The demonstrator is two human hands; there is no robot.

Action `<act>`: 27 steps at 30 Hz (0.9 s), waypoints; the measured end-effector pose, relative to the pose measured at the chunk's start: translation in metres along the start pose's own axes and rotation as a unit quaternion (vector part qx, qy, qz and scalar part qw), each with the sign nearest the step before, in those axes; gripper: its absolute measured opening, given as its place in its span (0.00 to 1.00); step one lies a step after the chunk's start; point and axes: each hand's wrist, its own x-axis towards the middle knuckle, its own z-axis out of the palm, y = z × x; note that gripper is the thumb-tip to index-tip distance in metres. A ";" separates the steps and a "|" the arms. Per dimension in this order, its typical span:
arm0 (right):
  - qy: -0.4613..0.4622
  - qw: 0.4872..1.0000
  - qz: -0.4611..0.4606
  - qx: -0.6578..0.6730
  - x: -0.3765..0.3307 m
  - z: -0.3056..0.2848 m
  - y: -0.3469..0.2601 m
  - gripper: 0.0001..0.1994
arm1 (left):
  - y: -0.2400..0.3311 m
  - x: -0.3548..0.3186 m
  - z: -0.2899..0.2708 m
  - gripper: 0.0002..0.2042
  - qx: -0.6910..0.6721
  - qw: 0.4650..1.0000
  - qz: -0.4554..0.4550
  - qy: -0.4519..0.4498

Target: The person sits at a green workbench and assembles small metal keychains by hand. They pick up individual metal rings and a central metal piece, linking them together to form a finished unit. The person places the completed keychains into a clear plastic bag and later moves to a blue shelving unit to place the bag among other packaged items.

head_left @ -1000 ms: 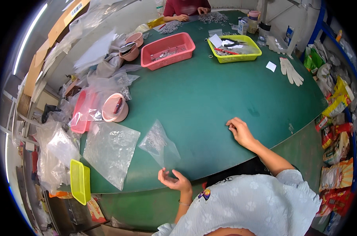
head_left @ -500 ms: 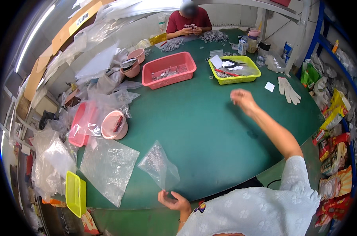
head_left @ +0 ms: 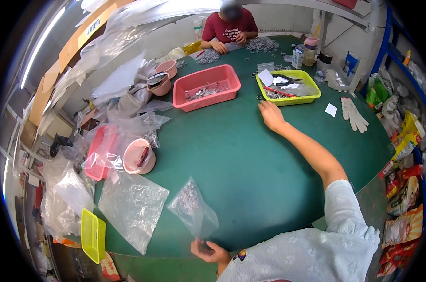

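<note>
My left hand [head_left: 211, 252] is by the table's near edge, at the lower end of a clear plastic bag [head_left: 192, 209] with small metal rings inside. Its thumb and fingers are apart and partly curled, right at the bag's edge. My right hand [head_left: 270, 115] is stretched far across the table, palm down, fingers forward and nothing visible in them. Just beyond its fingertips a small metal ring [head_left: 258, 97] lies beside a yellow-green tray [head_left: 293, 100]. That tray holds black-handled pliers [head_left: 285, 81], a red tool, paper slips and metal parts.
Left of the bag lie a flat clear bag [head_left: 134, 209] and a pink tub [head_left: 148, 165]. Farther back stands a pink basin [head_left: 208, 100] with metal pieces. A white glove [head_left: 353, 115] and paper card [head_left: 331, 110] lie right. A co-worker [head_left: 229, 30] sits opposite, beside ring piles.
My right hand has come down and forward to the left, reaching the front of the yellow-green tray. My left hand stays by the bag. The co-worker's hands have moved apart.
</note>
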 end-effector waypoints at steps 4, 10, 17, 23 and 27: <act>-0.029 0.994 0.063 -0.088 0.039 0.062 0.005 0.20 | -0.010 -0.002 0.006 0.16 0.000 1.000 0.021 0.016; -0.149 0.958 0.186 -0.158 0.078 0.078 -0.014 0.12 | -0.003 0.001 0.005 0.17 0.037 0.999 0.026 0.011; -0.082 0.965 0.066 -0.239 0.056 0.057 -0.010 0.08 | -0.006 0.000 0.004 0.16 0.043 0.998 0.044 0.007; 0.019 0.967 0.158 0.201 0.009 0.018 -0.020 0.07 | -0.007 0.000 0.005 0.15 0.019 0.998 0.055 0.013; -0.134 0.830 0.209 0.500 -0.034 -0.007 -0.020 0.09 | -0.006 0.000 0.002 0.15 0.004 0.998 0.062 -0.020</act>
